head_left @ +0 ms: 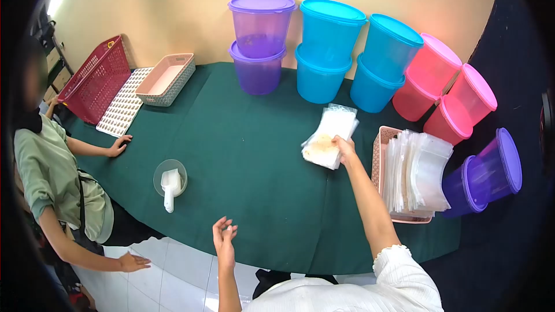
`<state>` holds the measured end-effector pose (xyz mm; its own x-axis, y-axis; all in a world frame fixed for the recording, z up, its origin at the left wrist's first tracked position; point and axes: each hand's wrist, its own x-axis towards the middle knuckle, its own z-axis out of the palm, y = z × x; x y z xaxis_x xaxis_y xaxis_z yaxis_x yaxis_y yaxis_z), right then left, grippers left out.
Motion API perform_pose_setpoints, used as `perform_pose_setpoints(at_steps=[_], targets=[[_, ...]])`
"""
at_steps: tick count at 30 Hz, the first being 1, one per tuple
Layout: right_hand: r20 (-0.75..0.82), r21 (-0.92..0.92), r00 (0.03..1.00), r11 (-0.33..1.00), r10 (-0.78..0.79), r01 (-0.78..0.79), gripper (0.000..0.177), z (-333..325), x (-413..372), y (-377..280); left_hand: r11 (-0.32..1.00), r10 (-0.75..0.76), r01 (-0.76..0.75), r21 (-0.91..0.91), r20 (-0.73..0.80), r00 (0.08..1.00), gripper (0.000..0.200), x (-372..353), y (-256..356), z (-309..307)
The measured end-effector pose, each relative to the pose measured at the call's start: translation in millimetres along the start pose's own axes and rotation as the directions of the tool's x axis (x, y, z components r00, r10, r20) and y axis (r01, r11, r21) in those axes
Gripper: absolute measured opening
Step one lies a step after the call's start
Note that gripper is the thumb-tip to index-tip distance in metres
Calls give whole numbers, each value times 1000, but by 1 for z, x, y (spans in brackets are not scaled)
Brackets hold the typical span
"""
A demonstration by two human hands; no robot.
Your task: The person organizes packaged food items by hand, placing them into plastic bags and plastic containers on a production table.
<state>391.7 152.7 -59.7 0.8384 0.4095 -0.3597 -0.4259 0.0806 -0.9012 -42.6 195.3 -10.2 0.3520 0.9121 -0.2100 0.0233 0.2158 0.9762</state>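
Observation:
My right hand grips a small stack of clear plastic bags by its near right side, over the green cloth. The bags fan out a little, and a tan patch shows on their lower part. To the right of that forearm, a pink basket is packed with many upright plastic bags. My left hand is raised near the table's front edge, fingers apart, with nothing in it. Left of it on the cloth stands a clear bowl with a white scoop in it.
Stacked lidded tubs in purple, blue and pink line the back and right. A maroon basket, a sticker sheet and a beige basket sit back left. A person in green stands left, one hand on the table.

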Motion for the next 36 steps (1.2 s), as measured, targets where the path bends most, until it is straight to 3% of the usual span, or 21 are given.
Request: perform_pose_setpoints(at_steps=[3,5,7,8,9,10,11,13,15,17,19,20,21,23,25,27,29,31,33,35,36], targets=[[483,-96,868,992,118,-81,51,2,-72,-20,986,-47,84,-143,248,968,44,16,9,1],[661,-214,706,966,254,-147,55,4,-113,-15,891,-159,336,-305,483,861,59,27,12,13],[730,-340,574,926,371,-166,58,15,-169,-21,713,-274,639,-289,724,633,83,40,3,30],[806,-318,446,921,388,-227,60,18,-183,-11,607,-212,750,-264,856,472,91,52,-14,32],[801,-315,441,911,405,-265,60,18,-191,0,683,-339,689,-243,731,592,96,41,14,46],[800,-456,324,863,505,-218,60,18,-196,10,682,-345,691,-239,728,592,99,49,7,46],[775,-578,208,802,597,-151,60,18,-200,17,667,-373,730,-150,781,501,104,63,-6,39],[723,-642,246,759,646,-106,58,18,-209,24,797,-240,604,-27,903,357,111,83,-21,25],[697,-654,305,750,648,-100,56,14,-206,38,913,-298,381,145,875,381,123,82,-18,20],[660,-731,340,677,670,85,52,15,-201,46,930,-302,313,191,884,357,118,75,9,33],[663,-744,455,586,594,319,51,21,-201,52,939,-295,-40,341,861,415,107,72,9,40],[645,-761,465,567,606,316,52,24,-201,51,872,-271,-218,439,802,532,96,67,7,43],[627,-776,475,548,618,312,52,26,-202,46,867,-290,-212,451,803,521,96,67,4,45],[641,-764,489,550,591,337,51,22,-199,48,821,-346,-109,561,640,686,83,68,-5,47],[531,-847,373,488,761,208,51,18,-195,40,883,-311,-47,467,658,686,68,69,-12,46],[527,-850,310,483,792,212,55,-1,-185,47,880,-437,156,449,635,637,62,71,-10,45],[600,-749,286,650,748,-128,62,-26,-183,44,873,-453,177,455,621,639,57,73,-14,42],[688,-653,288,741,667,-155,73,-50,-190,55,891,-442,241,385,609,659,57,72,-16,39],[838,-42,499,937,222,-347,80,-58,-219,61,898,-430,252,361,592,682,57,68,-12,41],[617,96,753,928,229,-360,80,-65,-241,81,903,-420,263,339,576,701,56,62,-12,42],[535,109,818,942,213,-317,76,-63,-253,83,905,-411,249,345,552,726,57,60,-14,44]])
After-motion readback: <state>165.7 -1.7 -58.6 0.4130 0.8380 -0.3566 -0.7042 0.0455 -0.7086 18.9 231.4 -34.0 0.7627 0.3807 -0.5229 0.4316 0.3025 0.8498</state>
